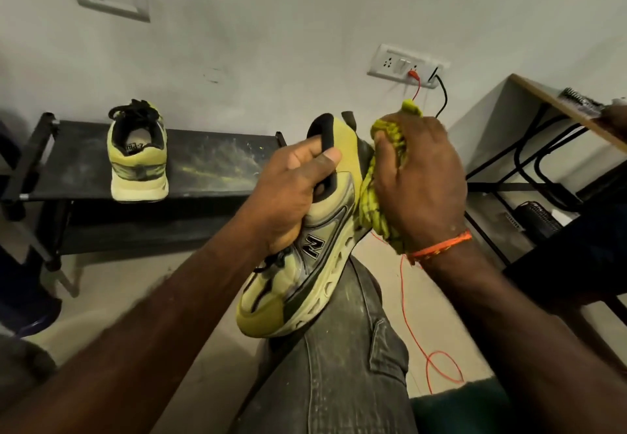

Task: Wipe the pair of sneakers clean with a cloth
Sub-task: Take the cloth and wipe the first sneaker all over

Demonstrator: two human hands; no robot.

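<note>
A yellow-green sneaker [305,281] with a pale chunky sole rests toe-down on my knee. My left hand [291,189] grips it at the collar, thumb over the black lining. My right hand [417,179] clutches a bunched yellow-green cloth [380,209] and presses it against the sneaker's heel and sole side. The second sneaker [137,158] of the pair stands on a low black rack [217,165], heel toward me.
A grey wall with two socket plates [403,65] is behind; red [412,325] and black wires hang from the right one. A desk with a black metal frame [543,135] stands at the right. My jeans-clad leg [339,365] fills the lower middle.
</note>
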